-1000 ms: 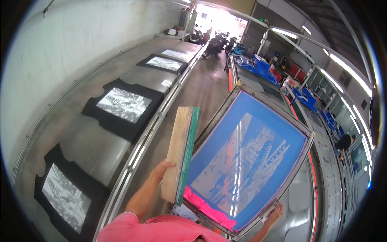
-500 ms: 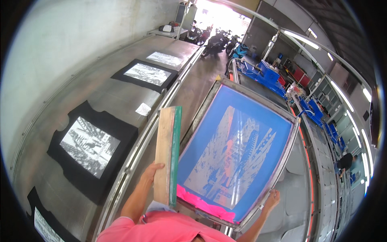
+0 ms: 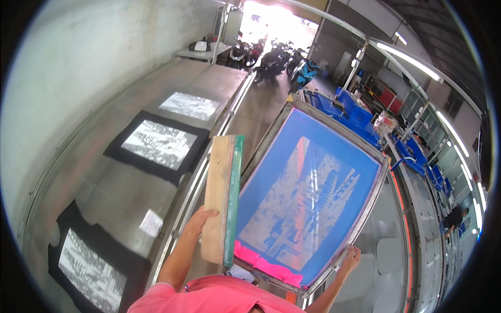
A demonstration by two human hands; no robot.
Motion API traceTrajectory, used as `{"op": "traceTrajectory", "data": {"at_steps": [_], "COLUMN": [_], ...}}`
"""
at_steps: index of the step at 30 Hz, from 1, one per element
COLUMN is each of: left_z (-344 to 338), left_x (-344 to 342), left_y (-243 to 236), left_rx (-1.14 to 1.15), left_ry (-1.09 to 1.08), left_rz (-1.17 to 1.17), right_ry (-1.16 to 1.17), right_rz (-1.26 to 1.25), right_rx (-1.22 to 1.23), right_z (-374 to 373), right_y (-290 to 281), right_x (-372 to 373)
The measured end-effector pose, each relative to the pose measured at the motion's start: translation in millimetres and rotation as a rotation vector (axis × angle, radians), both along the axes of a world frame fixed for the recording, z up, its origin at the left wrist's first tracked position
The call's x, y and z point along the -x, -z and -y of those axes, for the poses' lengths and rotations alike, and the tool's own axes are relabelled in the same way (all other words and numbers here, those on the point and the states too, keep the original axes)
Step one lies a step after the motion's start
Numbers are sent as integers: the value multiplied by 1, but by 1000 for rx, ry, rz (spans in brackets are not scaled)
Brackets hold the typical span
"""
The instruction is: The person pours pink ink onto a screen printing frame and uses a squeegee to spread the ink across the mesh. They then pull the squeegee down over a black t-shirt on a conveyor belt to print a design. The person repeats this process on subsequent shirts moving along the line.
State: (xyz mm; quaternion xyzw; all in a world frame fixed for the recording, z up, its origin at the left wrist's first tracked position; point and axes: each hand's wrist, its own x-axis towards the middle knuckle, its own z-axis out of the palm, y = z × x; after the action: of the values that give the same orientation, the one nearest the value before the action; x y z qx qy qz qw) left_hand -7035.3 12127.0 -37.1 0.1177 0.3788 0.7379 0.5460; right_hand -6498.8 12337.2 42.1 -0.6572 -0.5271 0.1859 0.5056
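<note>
My left hand point(image 3: 200, 219) grips a long wooden squeegee with a green rubber blade point(image 3: 223, 195), held upright beside the frame. My right hand point(image 3: 350, 259) holds the lower right edge of a large metal-framed printing screen point(image 3: 313, 190) with a blue mesh, a pale design and a band of pink ink along its near edge. The screen is tilted up in front of me, above the aisle. My pink sleeve point(image 3: 219, 297) shows at the bottom.
A long metal table point(image 3: 104, 177) on the left carries black shirts with white prints point(image 3: 159, 143) point(image 3: 91, 268) and a small white paper point(image 3: 152, 223). Blue bins point(image 3: 360, 112) and another long table point(image 3: 407, 219) lie to the right. Parked motorbikes point(image 3: 276, 60) stand at the far doorway.
I have walked forward along the table, and the printed shirts have slid back toward me. Both hands keep their hold on squeegee and screen.
</note>
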Motion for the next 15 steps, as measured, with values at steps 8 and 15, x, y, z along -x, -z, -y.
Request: {"op": "traceTrajectory", "data": {"at_steps": [8, 15], "left_z": [-88, -85], "left_x": [126, 183], "left_y": [-13, -22], "left_rx": [-30, -33], "left_ry": [-280, -610], "left_rz": [-61, 43], "right_ry": [-246, -592], "right_rz": [53, 130], "right_rx": [-50, 112], "right_z": [-256, -374], "right_y": [-1, -2], "right_x": [219, 436]}}
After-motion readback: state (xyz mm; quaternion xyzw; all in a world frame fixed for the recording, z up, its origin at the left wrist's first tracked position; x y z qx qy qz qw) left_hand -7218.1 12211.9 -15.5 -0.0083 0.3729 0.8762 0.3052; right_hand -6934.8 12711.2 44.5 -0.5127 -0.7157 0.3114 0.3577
